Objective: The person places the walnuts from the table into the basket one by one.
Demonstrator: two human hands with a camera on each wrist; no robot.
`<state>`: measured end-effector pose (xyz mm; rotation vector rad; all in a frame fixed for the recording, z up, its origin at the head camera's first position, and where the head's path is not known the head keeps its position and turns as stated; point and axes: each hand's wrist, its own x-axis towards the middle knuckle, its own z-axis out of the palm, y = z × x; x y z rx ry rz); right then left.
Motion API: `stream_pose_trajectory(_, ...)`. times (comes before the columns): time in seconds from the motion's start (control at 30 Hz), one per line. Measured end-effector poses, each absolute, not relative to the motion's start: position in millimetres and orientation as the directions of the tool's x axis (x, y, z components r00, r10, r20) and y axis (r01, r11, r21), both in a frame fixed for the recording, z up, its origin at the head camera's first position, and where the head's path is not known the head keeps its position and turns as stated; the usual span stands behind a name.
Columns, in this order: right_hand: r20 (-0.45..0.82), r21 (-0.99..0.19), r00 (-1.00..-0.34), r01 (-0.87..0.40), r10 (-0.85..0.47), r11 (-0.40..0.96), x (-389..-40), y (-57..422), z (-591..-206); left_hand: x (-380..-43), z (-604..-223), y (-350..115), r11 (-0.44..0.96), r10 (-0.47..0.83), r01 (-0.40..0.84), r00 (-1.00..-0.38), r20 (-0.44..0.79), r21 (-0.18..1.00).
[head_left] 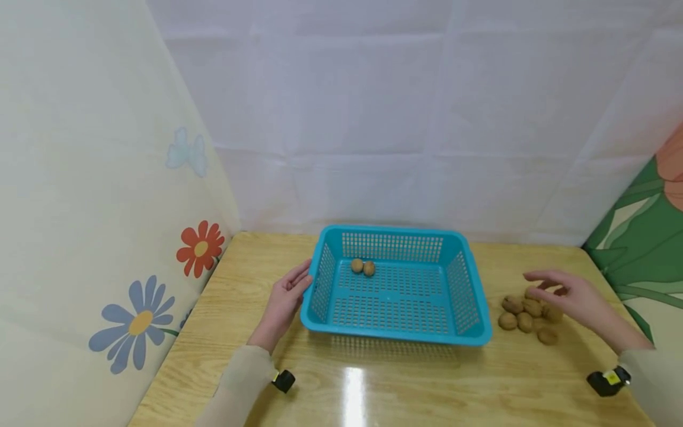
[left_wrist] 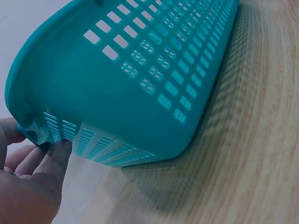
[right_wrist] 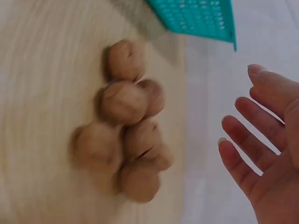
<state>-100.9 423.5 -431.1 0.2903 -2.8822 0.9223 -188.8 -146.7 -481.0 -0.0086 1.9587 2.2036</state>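
A blue plastic basket (head_left: pixel 395 336) with slotted walls stands on the wooden table; two walnuts (head_left: pixel 369 268) lie side by side on its floor, toward the back left. My left hand (head_left: pixel 281 305) grips the basket's left rim, thumb at the edge and fingers against the outer wall, as the left wrist view shows (left_wrist: pixel 37 186). To the basket's right is a loose pile of several walnuts (head_left: pixel 525 322). Over that pile hovers my right hand (head_left: pixel 578 299), holding nothing, its fingers loosely bent and spread apart in the right wrist view (right_wrist: pixel 266 140).
The light wooden table (head_left: pixel 405 391) ends at a white cloth backdrop (head_left: pixel 373 118) behind the basket. A flower-printed panel (head_left: pixel 107 237) borders the left side, and a panel with green leaves (head_left: pixel 645 249) borders the right.
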Motion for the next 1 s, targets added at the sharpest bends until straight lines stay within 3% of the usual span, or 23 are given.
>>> stream_pose_trajectory(0.4,-0.002,-0.499,-0.997,0.063,0.072,0.864,-69.7,466.2,-472.0,-188.7,-483.9,-146.4,-0.104,0.153,-0.124,-0.982,-0.107,0.987)
stream_pose_trajectory(1.0,-0.071,-0.479,-0.996,0.074,0.046,0.875,-76.2,463.7,-489.2,-189.3,-485.5,-147.1,-0.131,0.144,-0.138,-0.982,-0.118,0.982)
